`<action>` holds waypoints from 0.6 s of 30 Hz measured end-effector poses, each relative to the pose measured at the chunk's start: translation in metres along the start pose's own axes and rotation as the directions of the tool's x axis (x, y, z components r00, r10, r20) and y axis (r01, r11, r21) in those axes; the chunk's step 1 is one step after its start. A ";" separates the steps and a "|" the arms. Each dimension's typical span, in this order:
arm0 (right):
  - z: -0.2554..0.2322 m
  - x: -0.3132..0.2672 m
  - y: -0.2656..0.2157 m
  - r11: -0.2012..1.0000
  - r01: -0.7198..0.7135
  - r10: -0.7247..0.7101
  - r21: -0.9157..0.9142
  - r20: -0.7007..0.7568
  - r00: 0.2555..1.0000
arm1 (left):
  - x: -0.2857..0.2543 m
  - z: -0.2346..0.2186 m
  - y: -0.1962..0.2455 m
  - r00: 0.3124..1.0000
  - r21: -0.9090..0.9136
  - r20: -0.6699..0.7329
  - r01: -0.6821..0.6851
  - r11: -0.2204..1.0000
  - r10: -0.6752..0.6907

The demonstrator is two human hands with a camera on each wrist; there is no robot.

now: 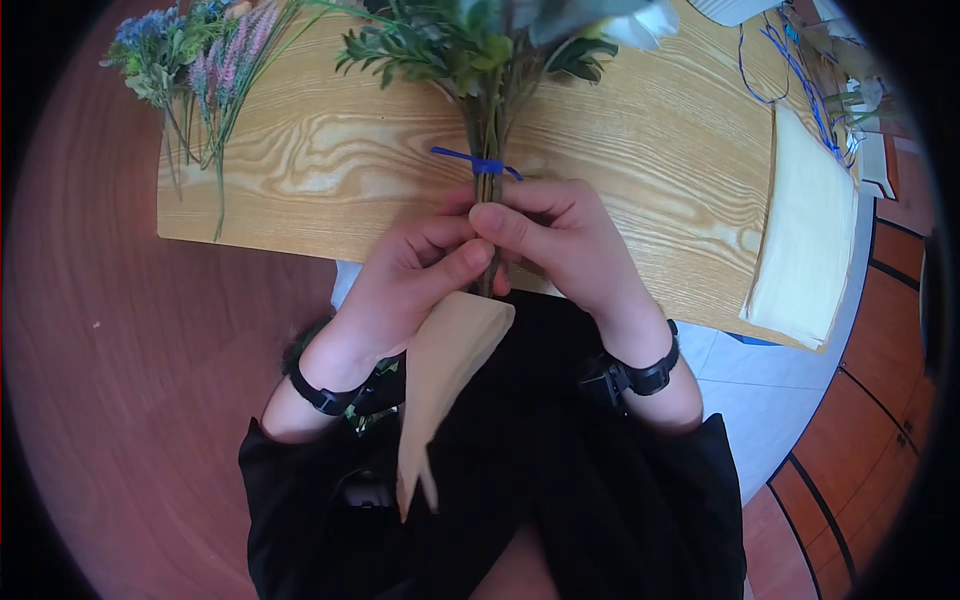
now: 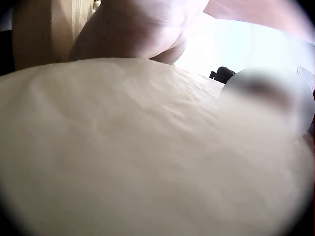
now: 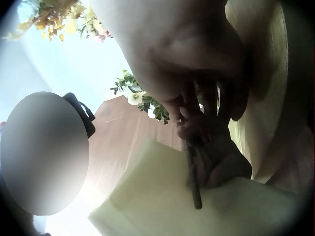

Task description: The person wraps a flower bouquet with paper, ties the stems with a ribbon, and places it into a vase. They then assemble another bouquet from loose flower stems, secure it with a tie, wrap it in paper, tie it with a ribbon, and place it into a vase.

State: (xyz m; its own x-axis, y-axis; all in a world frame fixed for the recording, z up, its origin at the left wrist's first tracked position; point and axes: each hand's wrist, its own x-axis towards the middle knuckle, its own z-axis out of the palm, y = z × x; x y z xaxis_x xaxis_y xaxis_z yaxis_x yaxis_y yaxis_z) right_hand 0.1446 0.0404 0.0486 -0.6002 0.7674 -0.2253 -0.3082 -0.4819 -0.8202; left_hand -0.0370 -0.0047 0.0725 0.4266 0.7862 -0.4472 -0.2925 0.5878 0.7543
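A bouquet of artificial flowers (image 1: 488, 60) with green leaves and a white bloom lies over the table's edge, its stems (image 1: 487, 187) pointing toward the person. Around the stems is a blue tie (image 1: 487, 166) with loose ends. Just below it, my right hand (image 1: 570, 240) grips the stems between thumb and fingers. My left hand (image 1: 410, 275) curls round them slightly lower, its thumb near the right thumb. From the left hand hangs a sheet of beige paper (image 1: 450, 350), which fills most of the left wrist view. One stem end (image 3: 196, 196) shows against the paper in the right wrist view.
Pink and blue flower sprigs (image 1: 225, 75) lie at the wooden table's (image 1: 330, 180) left. A stack of cream paper sheets (image 1: 805, 240) lies along the right edge. Blue ribbon (image 1: 790, 65) trails behind it, near a white container (image 1: 728, 8).
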 end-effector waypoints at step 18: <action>-0.003 0.002 0.001 0.996 -0.035 0.035 -0.080 -0.003 0.999 | -0.008 0.004 0.011 0.999 0.180 -0.005 -0.037 0.983 0.038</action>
State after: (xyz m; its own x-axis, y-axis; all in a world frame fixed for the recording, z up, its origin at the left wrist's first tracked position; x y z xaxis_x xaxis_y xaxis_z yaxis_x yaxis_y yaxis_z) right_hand 0.1449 0.0430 0.0460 -0.6084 0.7514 -0.2554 -0.2269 -0.4731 -0.8513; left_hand -0.0398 -0.0051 0.0859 0.4104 0.8092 -0.4204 -0.1490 0.5143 0.8445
